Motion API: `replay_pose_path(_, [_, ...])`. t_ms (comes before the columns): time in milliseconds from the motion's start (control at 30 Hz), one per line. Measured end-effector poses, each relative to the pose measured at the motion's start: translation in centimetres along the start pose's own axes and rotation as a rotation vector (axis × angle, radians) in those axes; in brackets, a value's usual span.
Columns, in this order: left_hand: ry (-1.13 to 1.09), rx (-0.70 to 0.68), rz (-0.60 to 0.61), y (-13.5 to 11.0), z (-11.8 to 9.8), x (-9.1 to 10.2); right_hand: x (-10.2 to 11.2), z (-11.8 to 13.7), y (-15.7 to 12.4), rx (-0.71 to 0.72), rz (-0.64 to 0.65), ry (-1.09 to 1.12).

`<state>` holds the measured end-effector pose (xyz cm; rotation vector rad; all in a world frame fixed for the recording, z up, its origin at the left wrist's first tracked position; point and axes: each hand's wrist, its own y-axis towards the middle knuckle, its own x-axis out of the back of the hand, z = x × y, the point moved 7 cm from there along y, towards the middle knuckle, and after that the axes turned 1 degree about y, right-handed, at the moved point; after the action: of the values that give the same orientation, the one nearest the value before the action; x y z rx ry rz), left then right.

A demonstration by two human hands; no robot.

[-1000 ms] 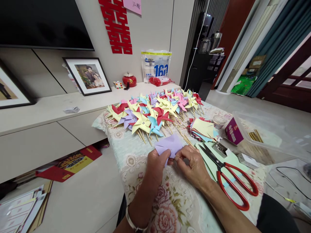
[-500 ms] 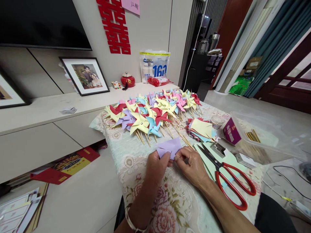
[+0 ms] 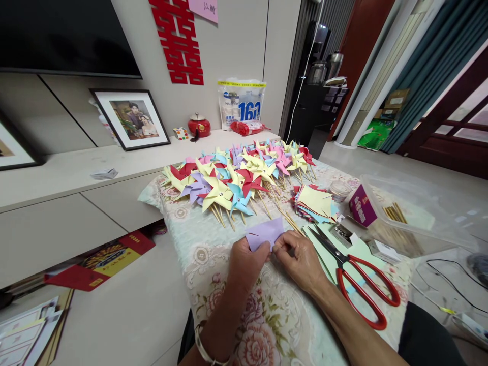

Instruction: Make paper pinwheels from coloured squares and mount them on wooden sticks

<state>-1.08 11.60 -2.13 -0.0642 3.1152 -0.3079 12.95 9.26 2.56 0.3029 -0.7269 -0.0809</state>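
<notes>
A small purple sheet of paper [image 3: 267, 231] with slits cut into it is held above the near part of the table. My left hand [image 3: 247, 259] pinches its lower left part, thumb on top. My right hand [image 3: 299, 256] grips its lower right corner between thumb and fingers. The fingertips of both hands almost meet at the paper's near edge, and the fingers underneath are hidden. Just beyond the paper lie many finished paper pinwheels [image 3: 221, 194] on sticks, in yellow, red, purple, blue and pink. Large red-handled scissors [image 3: 345, 259] rest to the right of my right hand.
Green paper sheets [image 3: 360, 249] lie under the scissors. A stack of coloured paper squares [image 3: 314, 201], a small open box of metal pins [image 3: 342, 235] and a clear plastic bin [image 3: 430, 229] with sticks stand at the right. A floral cloth [image 3: 213, 259] covers the table.
My left thumb has shifted slightly right and the near flap of the purple paper is less visible beside it. Both hands keep hold. The view has moved very slightly.
</notes>
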Motion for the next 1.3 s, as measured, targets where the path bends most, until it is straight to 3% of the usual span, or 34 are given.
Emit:
replay_pose_path(367, [-0.063,0.042,0.019,-0.5,-1.0,-0.1,0.4,0.4,-0.1,0.061,-0.033,0.044])
replay_pose_path(500, [-0.078,0.068,0.069,-0.6,-1.4,0.0,2.5,-0.3,-0.2,0.059,-0.251,0.154])
replay_pose_path(600, [-0.037,0.099,0.222,-0.4,-1.5,0.2,3.4,-2.3,-0.1,-0.058,-0.34,0.371])
replay_pose_path(667, [0.048,0.116,0.344,-0.2,-1.6,0.4,2.9,-3.3,0.1,-0.144,-0.269,0.573])
replay_pose_path(767, [0.224,0.125,0.491,0.0,-2.3,0.8,1.4,-3.3,0.5,-0.216,-0.06,0.809])
replay_pose_path(967, [0.445,0.106,0.662,0.4,-3.9,0.2,-0.8,-1.6,-0.2,-0.331,0.286,0.964])
replay_pose_path(1133, [0.705,0.077,0.769,0.8,-4.6,-1.0,-1.7,-1.6,-0.9,-0.375,0.411,0.95])
replay_pose_path(1300, [0.865,0.037,0.796,0.8,-6.1,-1.7,-1.9,-2.0,-1.0,-0.36,0.413,0.869])
